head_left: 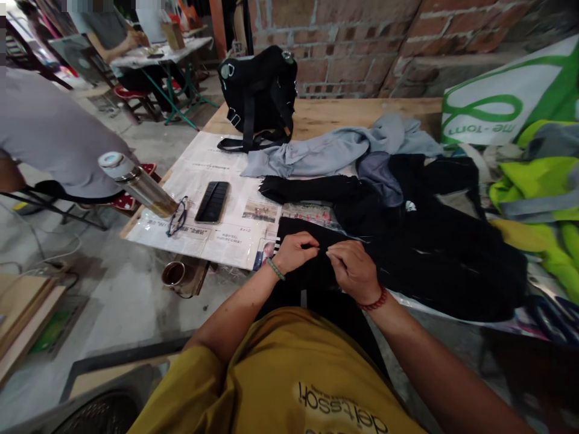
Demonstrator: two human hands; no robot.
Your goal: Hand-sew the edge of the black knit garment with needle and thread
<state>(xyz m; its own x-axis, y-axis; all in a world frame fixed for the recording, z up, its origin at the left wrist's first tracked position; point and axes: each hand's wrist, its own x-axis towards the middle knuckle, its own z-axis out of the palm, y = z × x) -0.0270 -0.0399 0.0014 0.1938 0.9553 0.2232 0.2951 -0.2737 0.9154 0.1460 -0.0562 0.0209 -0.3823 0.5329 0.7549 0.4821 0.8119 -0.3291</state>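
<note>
My left hand (296, 252), with a green bead bracelet at the wrist, is closed in a pinch over a black garment (446, 253) spread on the table. Close beside it, fingertips almost meeting, my right hand (355, 269) is also pinched; a red bracelet circles that wrist. Whatever lies between the fingers is too small to make out. Part of the black cloth lies under both hands and reaches the table's front edge. Behind it lies a crumpled grey-blue cloth (312, 154).
On the newspaper-covered table (226, 247) are a phone (212, 202), eyeglasses (178, 218) and a steel flask (140, 187). A black bag (257, 90) stands behind. To the right are a green-white bag (488, 114), yellow-green clothing (529, 181) and scissors (554, 310). A person (58, 132) sits at left.
</note>
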